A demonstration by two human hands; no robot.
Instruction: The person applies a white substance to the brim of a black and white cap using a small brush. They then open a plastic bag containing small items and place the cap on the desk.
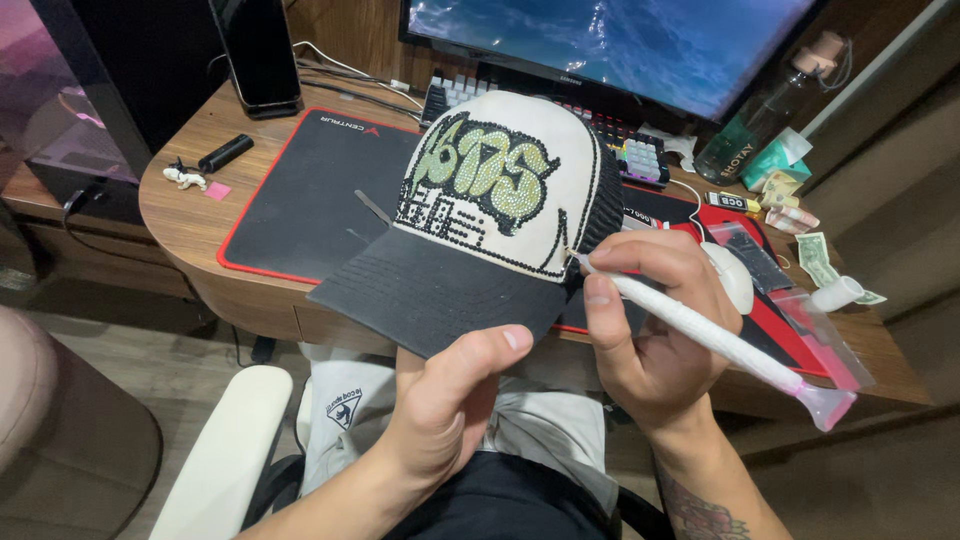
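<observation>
Left hand gripping cap brim over table front edge, right hand pinching white pen tool at cap's side.

A rounded wooden desk carries a red-edged black mat, keyboard, mouse and banknotes.

a rounded wooden desk is filling the middle of the room. a monitor is glowing blue at the desk's back edge, lighting the keyboard under it. a black, red-edged mat is lying on the desk. wooden flooring is showing below the desk, beside a white armrest.
</observation>
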